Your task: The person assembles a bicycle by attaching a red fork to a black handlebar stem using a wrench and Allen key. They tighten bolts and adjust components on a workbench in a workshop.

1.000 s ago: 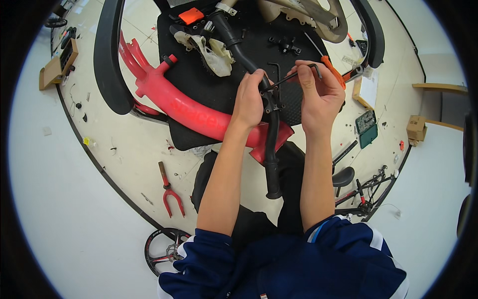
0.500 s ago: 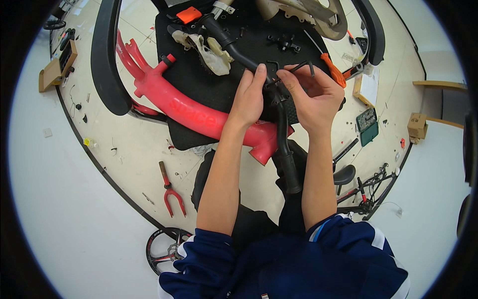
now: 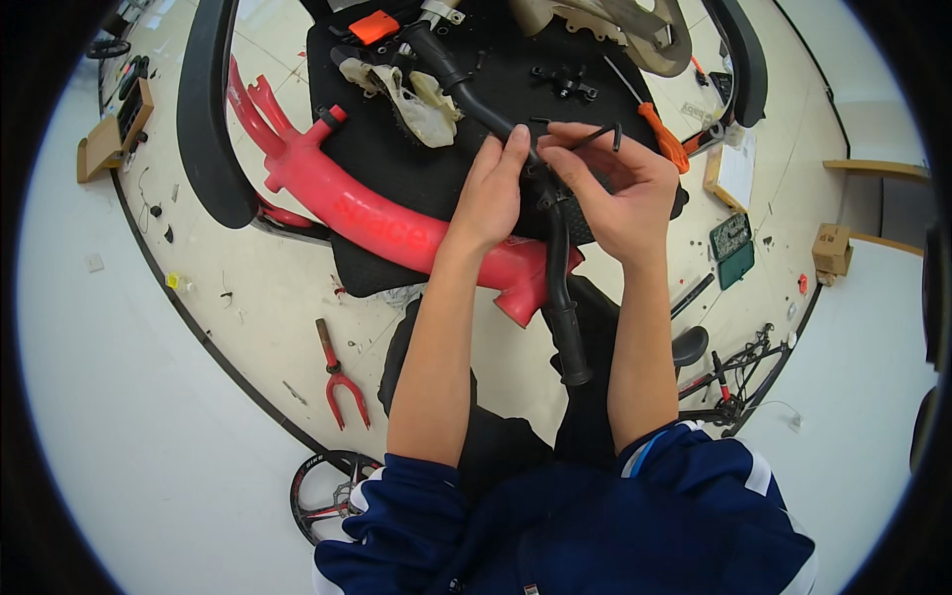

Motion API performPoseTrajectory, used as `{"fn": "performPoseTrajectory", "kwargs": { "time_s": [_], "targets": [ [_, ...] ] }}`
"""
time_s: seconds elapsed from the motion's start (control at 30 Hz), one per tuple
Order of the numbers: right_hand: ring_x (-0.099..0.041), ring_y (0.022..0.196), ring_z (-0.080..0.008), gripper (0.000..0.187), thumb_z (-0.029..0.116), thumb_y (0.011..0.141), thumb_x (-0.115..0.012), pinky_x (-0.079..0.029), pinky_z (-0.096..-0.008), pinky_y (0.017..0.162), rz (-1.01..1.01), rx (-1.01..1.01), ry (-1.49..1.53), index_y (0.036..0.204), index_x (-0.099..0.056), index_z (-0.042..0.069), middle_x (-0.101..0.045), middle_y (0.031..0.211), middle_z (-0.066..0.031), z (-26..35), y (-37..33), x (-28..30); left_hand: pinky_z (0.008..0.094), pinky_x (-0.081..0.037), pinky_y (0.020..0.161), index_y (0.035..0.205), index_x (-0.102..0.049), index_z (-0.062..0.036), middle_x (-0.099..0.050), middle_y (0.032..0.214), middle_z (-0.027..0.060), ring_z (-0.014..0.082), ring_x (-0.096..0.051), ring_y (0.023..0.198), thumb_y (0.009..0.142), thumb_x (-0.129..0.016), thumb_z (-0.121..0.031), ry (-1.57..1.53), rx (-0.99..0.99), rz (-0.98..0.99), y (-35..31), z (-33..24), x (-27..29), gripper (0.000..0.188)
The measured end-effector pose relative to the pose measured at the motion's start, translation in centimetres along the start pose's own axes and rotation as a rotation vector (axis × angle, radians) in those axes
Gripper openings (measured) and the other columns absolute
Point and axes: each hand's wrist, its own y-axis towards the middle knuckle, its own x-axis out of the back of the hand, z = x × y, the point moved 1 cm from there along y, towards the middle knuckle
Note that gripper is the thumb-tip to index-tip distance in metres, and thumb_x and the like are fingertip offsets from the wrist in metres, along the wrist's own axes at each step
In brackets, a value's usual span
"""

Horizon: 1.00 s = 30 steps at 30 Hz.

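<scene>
Black chair seat point(image 3: 426, 183) under the parts, armrests point(image 3: 216, 119) at 10 & 2 o'clock from the hands. Handlebar point(image 3: 559, 278) runs approx 11 to 6, lower end past seat edge. L hand point(image 3: 491, 195) half-curled against bar, can't tell full grip; R hand point(image 3: 630, 198) nearly closed, pinching hex key point(image 3: 617, 137). Best prob: bar steady, key straight, small turns. Screwdriver point(image 3: 662, 137) at 2, red frame point(image 3: 372, 223) at 9; short gap at 12 b4 small black part point(image 3: 567, 84).

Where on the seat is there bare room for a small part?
The seat looks bare between the red frame and the white wrap; a smaller patch lies between the handlebar and the black clamp. Crowded: around the left hand, right hand and hex key, and beside the orange piece.
</scene>
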Motion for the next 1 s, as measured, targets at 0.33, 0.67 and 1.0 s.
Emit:
{"fn": "performPoseTrajectory", "kwargs": {
  "time_s": [0.33,0.67,1.0],
  "targets": [
    [-0.072,0.084,-0.0154,0.024,0.002,0.083,-0.075,-0.056,-0.0265,0.08,0.0,-0.14,-0.01,0.106,-0.072,-0.005,-0.075,0.095,-0.0111,-0.3,-0.6,0.2,0.0257,-0.042,0.092,0.113,-0.059,-0.0034,-0.061,0.105,0.0017,0.0086,-0.053,0.098,0.106,-0.046,-0.038,-0.045,-0.034,0.032,0.3,0.4,-0.3,0.038],
    [-0.07,0.087,-0.0171,0.017,0.003,0.087,-0.07,-0.054,-0.0277,0.08,-0.007,-0.016,-0.036,0.102,-0.072,-0.003,-0.073,0.095,-0.0117,-0.3,-0.3,-0.6,0.025,-0.043,0.092,0.12,-0.057,-0.0017,-0.061,0.107,0.0019,0.0077,-0.053,0.1,0.107,-0.044,-0.032,0.005,-0.036,0.014,0.7,0.9,0.1,0.036],
    [-0.066,0.067,-0.0198,0.008,0.006,0.079,-0.076,-0.049,-0.0268,0.062,0.054,0.059,-0.456,0.084,-0.073,0.0,-0.069,0.079,-0.0083,-0.3,-0.2,1.1,0.0232,-0.043,0.084,0.11,-0.058,-0.0043,-0.058,0.096,-0.0023,0.005,-0.051,0.089,0.105,-0.048,-0.036,-0.038,-0.046,0.043,0.9,1.0,0.2,0.033]
  ]
}}
